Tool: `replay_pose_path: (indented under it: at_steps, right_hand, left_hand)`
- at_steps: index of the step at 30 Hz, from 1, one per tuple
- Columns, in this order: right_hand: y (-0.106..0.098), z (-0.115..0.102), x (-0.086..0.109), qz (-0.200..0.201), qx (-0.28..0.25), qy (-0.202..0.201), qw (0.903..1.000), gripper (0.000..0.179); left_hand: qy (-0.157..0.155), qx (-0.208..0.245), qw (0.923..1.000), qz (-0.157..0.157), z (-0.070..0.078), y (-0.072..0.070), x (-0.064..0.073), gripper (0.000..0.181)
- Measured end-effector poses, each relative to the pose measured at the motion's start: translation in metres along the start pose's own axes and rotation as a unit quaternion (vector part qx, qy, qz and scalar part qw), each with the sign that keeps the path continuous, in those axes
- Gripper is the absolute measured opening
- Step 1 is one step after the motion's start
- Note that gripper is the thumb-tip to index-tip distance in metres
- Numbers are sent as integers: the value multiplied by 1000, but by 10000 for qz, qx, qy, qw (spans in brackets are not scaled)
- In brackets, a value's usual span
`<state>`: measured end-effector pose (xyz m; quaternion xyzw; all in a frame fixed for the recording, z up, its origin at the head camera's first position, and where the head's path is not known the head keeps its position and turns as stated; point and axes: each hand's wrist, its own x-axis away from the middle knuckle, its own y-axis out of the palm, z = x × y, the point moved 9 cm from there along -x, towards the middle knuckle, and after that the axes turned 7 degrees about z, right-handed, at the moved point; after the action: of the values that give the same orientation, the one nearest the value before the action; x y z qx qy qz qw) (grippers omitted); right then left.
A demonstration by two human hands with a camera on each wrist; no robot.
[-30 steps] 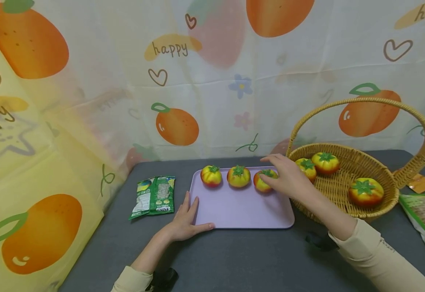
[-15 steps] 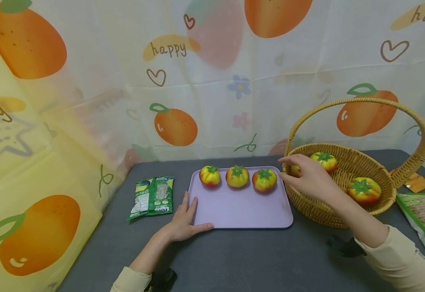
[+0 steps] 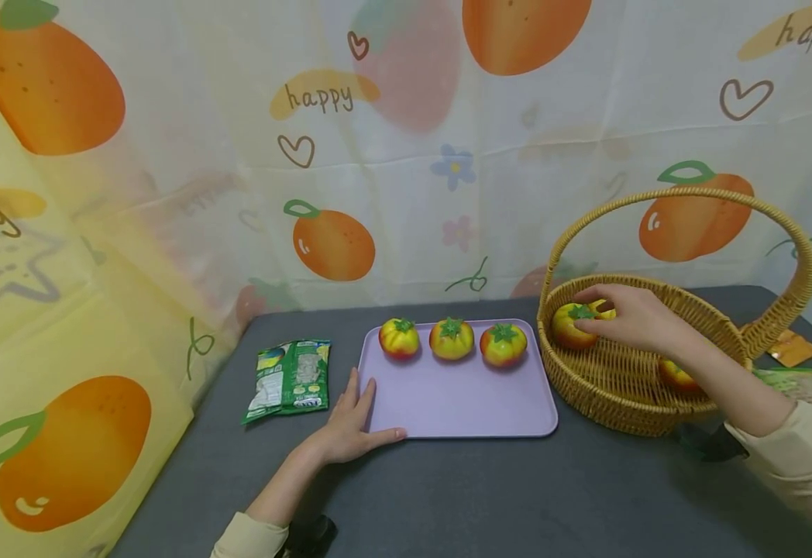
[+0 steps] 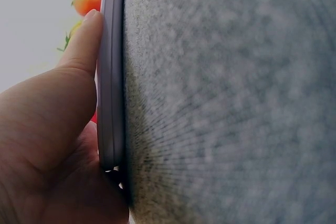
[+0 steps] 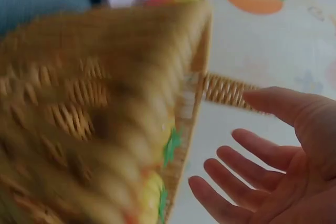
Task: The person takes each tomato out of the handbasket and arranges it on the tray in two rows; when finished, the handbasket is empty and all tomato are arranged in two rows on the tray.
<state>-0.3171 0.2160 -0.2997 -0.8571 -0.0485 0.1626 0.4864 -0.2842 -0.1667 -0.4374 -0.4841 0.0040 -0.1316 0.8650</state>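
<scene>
Resting at the tray's lower-left corner, centre-left of the head view: left hand [image 3: 346, 426], fingers and thumb lying extended, touching the rim without curling round it. Lilac tray [image 3: 462, 403], lower centre, is bearing three yellow-and-red fruits in a row along its far side: left fruit [image 3: 399, 339], middle fruit [image 3: 452, 339], right fruit [image 3: 504, 346], green tops showing.

Right hand [image 3: 632, 314], centre right, is hanging over the wicker basket [image 3: 629, 415], thumb and fingers standing well apart, holding nothing; whether a fingertip is touching fruit, cannot tell. Basket contents: one fruit [image 3: 568, 329] sitting at the left wall by the thumb; a second fruit [image 3: 606, 307], mostly hidden behind the hand; a third fruit [image 3: 676, 377] lying to the right, partly covered by the forearm.

Also: green packet [image 3: 294, 380], lying left of the tray; orange packet [image 3: 793, 348], far right; grey tabletop [image 3: 448, 496], supporting all; fruit-printed cloth [image 3: 392, 194], filling the upper frame.
</scene>
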Motion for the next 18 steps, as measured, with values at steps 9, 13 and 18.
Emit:
replay_pose_path:
  at_steps: [9, 13, 18]
  right_hand:
    - [0, 16, -21, -808, 197, -241, 9962, 47]
    - [6, 20, -28, -1073, 127, -219, 9939, 52]
    - [14, 21, -35, -1157, 114, -456, 9922, 59]
  left_hand:
    - [-34, -21, 10000, -21, -1, 0, 0, 109]
    - [-34, 6, 10000, -25, 0, 0, 0, 108]
    - [-29, 18, 10000, -12, 0, 1, 0, 109]
